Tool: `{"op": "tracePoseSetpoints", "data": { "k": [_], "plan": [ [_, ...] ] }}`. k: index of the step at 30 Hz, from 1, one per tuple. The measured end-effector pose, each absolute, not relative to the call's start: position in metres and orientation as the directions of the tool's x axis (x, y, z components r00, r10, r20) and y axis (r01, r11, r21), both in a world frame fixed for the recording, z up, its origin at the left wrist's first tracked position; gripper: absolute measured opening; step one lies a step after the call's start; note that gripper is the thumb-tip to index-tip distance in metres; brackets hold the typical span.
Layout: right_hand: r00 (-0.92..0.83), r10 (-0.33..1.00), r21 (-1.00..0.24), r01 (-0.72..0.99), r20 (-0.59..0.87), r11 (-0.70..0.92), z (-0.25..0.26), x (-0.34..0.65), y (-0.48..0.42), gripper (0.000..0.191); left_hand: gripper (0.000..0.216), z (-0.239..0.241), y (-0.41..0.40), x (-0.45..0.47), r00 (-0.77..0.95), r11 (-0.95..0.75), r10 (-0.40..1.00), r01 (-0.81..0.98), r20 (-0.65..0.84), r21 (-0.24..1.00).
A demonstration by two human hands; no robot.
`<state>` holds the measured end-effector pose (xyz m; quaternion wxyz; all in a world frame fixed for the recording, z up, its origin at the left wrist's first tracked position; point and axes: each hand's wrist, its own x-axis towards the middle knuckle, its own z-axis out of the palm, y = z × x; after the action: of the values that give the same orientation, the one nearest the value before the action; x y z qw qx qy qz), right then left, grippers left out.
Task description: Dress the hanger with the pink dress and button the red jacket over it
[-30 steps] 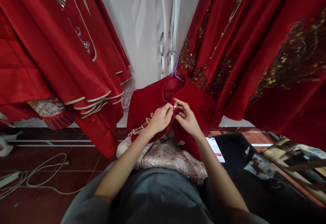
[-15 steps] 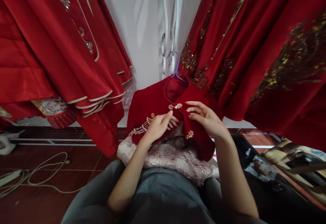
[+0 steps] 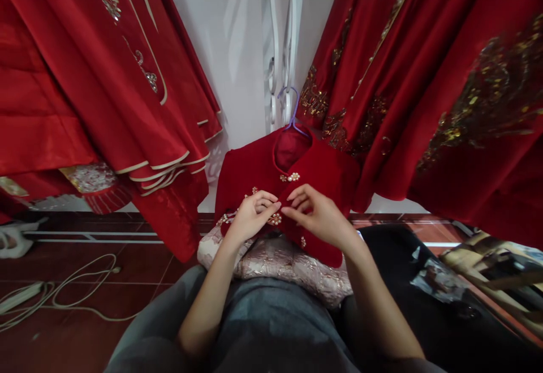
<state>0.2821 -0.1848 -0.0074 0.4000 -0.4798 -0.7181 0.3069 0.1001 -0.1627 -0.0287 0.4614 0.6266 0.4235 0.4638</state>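
A short dark red jacket (image 3: 250, 163) on a purple hanger (image 3: 292, 114) lies over my lap, on top of a pale pink brocade garment (image 3: 271, 260). My left hand (image 3: 254, 214) pinches its front edge near the middle, just above a beaded flower fastener (image 3: 275, 219). From the other side, my right hand (image 3: 320, 213) pinches the overlapping front panel, fingertips almost meeting the left ones. Above both hands, a pearl clasp (image 3: 289, 177) sits at the collar. Lower down is another beaded ornament (image 3: 302, 241). Fingers hide part of the front edges.
Long red gowns hang at left (image 3: 139, 90) and right (image 3: 407, 124), close around the jacket. A pale cable (image 3: 80, 305) is coiled on the tiled floor. Clear plastic packaging (image 3: 439, 279) lies on a black surface at right. A white ornate frame (image 3: 292, 33) stands behind.
Both hands have moved down from beside the collar clasp and drawn together. The right front panel has been pulled inward, across the gap that showed the pink brocade.
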Motion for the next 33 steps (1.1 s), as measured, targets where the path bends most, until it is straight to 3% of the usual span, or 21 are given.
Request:
{"op": "tracePoseSetpoints", "data": {
  "k": [3, 8, 14, 16, 20, 23, 27, 33],
  "plan": [
    [-0.253, 0.935, -0.808, 0.478, 0.247, 0.343, -0.02, 0.261, -0.187, 0.035, 0.024, -0.031, -0.167, 0.1, 0.219, -0.135, 0.968, 0.039, 0.124, 0.99],
    [-0.253, 0.927, -0.768, 0.521, 0.277, 0.372, -0.031, 0.25, -0.177, 0.022, 0.033, -0.048, -0.163, 0.085, 0.193, -0.021, 0.981, -0.012, 0.023, 1.0],
    [-0.221, 0.956, -0.677, 0.676, 0.192, 0.292, -0.037, 0.266, -0.168, 0.013, 0.03, -0.084, -0.14, 0.071, -0.144, -0.292, 0.933, 0.241, 0.331, 0.926],
    [-0.266, 0.952, -0.713, 0.637, 0.153, 0.292, -0.04, 0.269, -0.166, 0.015, 0.034, -0.091, -0.137, 0.074, -0.153, -0.304, 0.926, 0.239, 0.345, 0.922],
    [-0.374, 0.92, -0.89, 0.373, 0.115, 0.263, -0.047, 0.27, -0.157, 0.032, 0.035, -0.095, -0.134, 0.082, -0.146, -0.286, 0.941, 0.145, 0.306, 0.947],
    [-0.43, 0.898, -0.952, 0.226, 0.093, 0.207, -0.053, 0.267, -0.147, 0.037, 0.034, -0.098, -0.131, 0.083, -0.153, -0.289, 0.943, 0.066, 0.296, 0.955],
    [-0.302, 0.943, -0.948, 0.236, 0.137, 0.213, -0.067, 0.255, -0.135, 0.035, 0.037, -0.102, -0.127, 0.079, -0.224, -0.295, 0.924, 0.098, 0.31, 0.95],
    [-0.197, 0.953, -0.917, 0.284, 0.229, 0.28, -0.083, 0.24, -0.128, 0.029, 0.036, -0.099, -0.126, 0.078, -0.15, -0.288, 0.947, -0.005, 0.284, 0.958]
  ]
}}
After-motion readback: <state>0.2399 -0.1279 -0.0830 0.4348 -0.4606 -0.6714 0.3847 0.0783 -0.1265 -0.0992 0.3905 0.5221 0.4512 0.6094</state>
